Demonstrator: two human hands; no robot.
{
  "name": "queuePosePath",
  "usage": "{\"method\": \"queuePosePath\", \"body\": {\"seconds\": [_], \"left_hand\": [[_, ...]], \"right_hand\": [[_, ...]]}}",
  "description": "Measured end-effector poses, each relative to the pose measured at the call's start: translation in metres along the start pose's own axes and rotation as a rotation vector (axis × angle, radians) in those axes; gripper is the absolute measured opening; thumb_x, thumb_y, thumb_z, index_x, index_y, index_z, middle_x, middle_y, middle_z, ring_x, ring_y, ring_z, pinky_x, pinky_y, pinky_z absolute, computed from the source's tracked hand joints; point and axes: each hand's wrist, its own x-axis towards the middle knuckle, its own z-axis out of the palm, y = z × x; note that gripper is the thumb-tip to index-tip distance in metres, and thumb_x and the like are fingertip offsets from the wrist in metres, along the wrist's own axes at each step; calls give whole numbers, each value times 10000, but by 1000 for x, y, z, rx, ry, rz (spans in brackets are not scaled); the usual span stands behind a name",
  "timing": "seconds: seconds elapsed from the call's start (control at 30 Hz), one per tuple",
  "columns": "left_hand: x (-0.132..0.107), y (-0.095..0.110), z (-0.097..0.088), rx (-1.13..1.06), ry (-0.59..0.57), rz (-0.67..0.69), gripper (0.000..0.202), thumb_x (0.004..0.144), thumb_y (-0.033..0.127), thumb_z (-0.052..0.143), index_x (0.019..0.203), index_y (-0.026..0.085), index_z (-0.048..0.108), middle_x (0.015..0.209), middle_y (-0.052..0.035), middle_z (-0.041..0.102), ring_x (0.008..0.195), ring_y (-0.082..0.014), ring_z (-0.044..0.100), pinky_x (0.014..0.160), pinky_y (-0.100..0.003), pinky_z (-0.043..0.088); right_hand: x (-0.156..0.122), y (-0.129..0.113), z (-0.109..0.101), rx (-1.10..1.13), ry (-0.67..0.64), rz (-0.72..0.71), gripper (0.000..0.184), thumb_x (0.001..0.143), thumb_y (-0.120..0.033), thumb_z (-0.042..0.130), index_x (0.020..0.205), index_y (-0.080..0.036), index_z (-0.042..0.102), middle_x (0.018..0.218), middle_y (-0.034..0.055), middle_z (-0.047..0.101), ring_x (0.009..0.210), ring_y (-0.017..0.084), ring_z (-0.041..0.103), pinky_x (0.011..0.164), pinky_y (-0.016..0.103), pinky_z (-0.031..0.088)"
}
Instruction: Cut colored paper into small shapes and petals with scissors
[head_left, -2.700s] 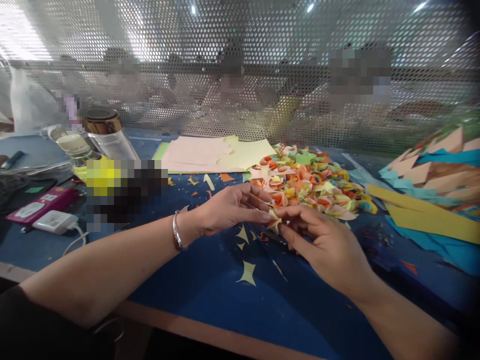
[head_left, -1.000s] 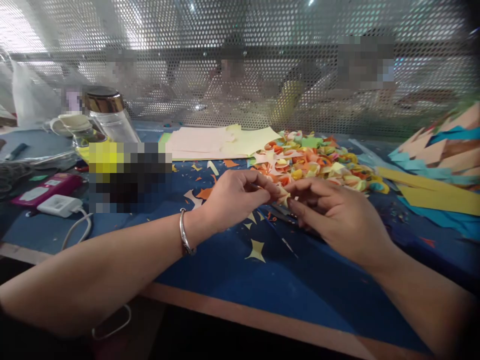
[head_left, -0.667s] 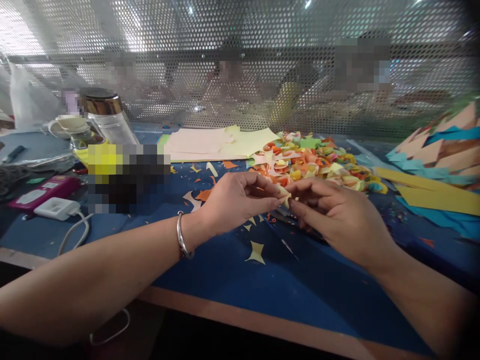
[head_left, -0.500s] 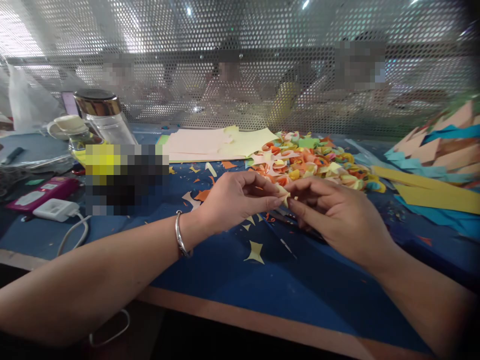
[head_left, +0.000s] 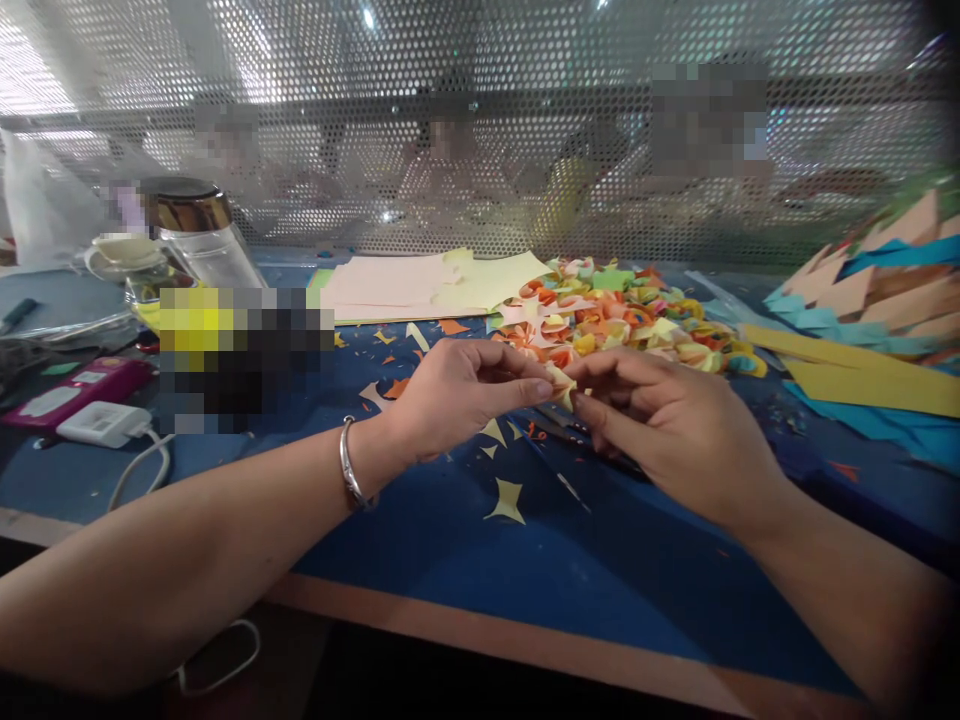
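Between my two hands, above the blue table [head_left: 465,560], is a small pale yellow paper piece [head_left: 561,388] that looks curled or folded. The fingertips of my left hand [head_left: 472,395], which has a silver bangle at the wrist, pinch its left side. My right hand [head_left: 667,420] grips its right side between thumb and fingers, which partly cover it. Just behind lies a heap of curled paper shapes [head_left: 600,315] in orange, yellow, green and pink. Below my hands a four-pointed yellow paper scrap [head_left: 508,500] rests on the table.
Paper sheets [head_left: 397,285] lie at the back. On the left are a clear bottle [head_left: 206,235], a magenta box [head_left: 79,390] and a white charger [head_left: 105,424] with its cable. Yellow paper strips [head_left: 870,375] and a layered folded-paper object [head_left: 870,280] are at right. A perforated metal screen [head_left: 495,130] stands behind.
The paper piece has opened out a little between my fingers, and more of it shows. My left fingertips have shifted slightly left. The whole view has drifted a bit.
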Motion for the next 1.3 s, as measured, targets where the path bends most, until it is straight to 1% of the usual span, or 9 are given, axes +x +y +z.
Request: {"method": "queuePosePath", "body": {"seconds": [0.07,0.2,0.37,0.57,0.7,0.83,0.97,1.1,1.3], "left_hand": [[0,-1,0,74,21,16,202,776,337,809,853,155,768,911,-62,786,831,-135,709,866,-290,568],[0,-3,2,294,97,69,178,828,336,734,822,159,755,832,-58,777,751,-134,695,752,-266,561],[1,-5,6,375,150,116,143,824,303,693,805,169,741,804,-49,771,730,-133,693,708,-256,550],[0,-8,7,299,115,115,125,767,257,724,857,171,728,831,-39,757,761,-128,692,730,-252,560],[1,-13,7,275,93,94,112,743,257,723,791,169,672,801,-35,719,729,-122,650,702,-265,542],[3,-15,7,260,43,34,137,748,275,714,743,174,621,755,-26,689,688,-122,626,664,-274,517],[3,-12,8,192,61,3,168,732,259,740,715,178,594,758,-14,683,700,-109,617,671,-259,499],[1,-8,11,119,80,-40,183,719,243,761,726,174,591,785,-16,687,713,-104,616,682,-263,484],[0,-9,11,147,62,-99,152,703,188,739,719,176,589,734,12,651,682,-94,587,662,-266,453]], "right_hand": [[0,1,0,-10,3,-4,196,833,-415,732,896,-231,705,635,-3,671,441,109,555,389,216,437],[0,2,1,-29,-9,-1,182,831,-393,709,895,-223,707,616,0,667,460,118,570,394,215,445],[0,2,2,-1,-10,-4,144,817,-347,698,882,-218,694,650,8,686,473,121,583,398,216,447],[-1,2,3,-35,15,-28,118,821,-310,677,894,-219,697,688,16,699,486,119,581,399,224,430],[-2,4,3,-74,3,-47,129,846,-321,666,901,-212,709,640,7,681,476,118,573,409,229,417],[-3,8,3,-97,-26,-69,151,869,-345,668,906,-205,712,674,16,705,495,122,595,447,235,443],[-3,12,4,-139,-23,-89,171,882,-357,654,939,-208,715,703,16,715,521,127,612,488,240,475],[-3,15,4,-152,-22,-106,200,885,-374,647,973,-213,726,725,14,711,528,126,594,501,249,485],[-4,21,5,-174,-43,-108,218,888,-392,653,980,-207,723,724,17,687,549,134,587,513,266,490]]}}
